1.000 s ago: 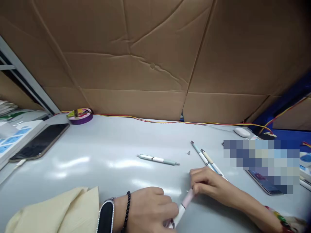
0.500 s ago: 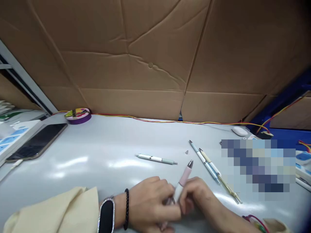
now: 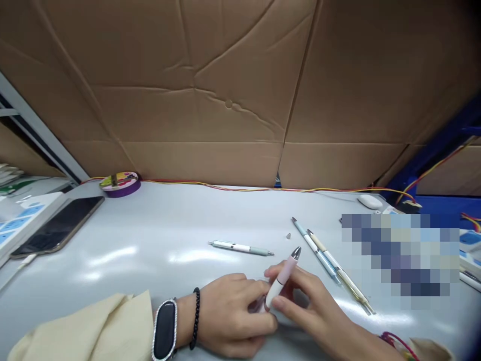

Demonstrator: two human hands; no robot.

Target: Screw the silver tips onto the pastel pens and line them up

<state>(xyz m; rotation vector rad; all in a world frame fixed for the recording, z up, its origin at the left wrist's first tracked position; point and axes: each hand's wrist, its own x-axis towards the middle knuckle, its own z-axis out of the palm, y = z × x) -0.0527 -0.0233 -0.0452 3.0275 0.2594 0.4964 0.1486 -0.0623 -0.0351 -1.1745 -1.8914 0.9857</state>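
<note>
A pink and white pen (image 3: 281, 281) with a silver tip points up and to the right between my hands. My left hand (image 3: 235, 311), with a black beaded bracelet and a smart band at its wrist, is closed around the pen's lower end, which the fingers partly hide. My right hand (image 3: 310, 301) pinches the white and pink barrel between thumb and fingers. Just beyond lies a green and white pen (image 3: 240, 247). A small silver cone-shaped piece (image 3: 288, 235) sits to its right. A blue and white pen (image 3: 315, 250) and a beige and gold pen (image 3: 340, 271) lie side by side farther right.
A phone (image 3: 58, 228) with a white cable lies at the left beside a white and blue box (image 3: 22, 220). A round purple tin (image 3: 121, 184) stands near the cardboard wall (image 3: 225, 115). Red and yellow wires (image 3: 210, 184) run along the back; a white mouse-like object (image 3: 370, 201) is at right.
My right fingers have opened out and shifted up the barrel, now pinching it from both sides. My left hand keeps its grip, and the pen has barely moved.
</note>
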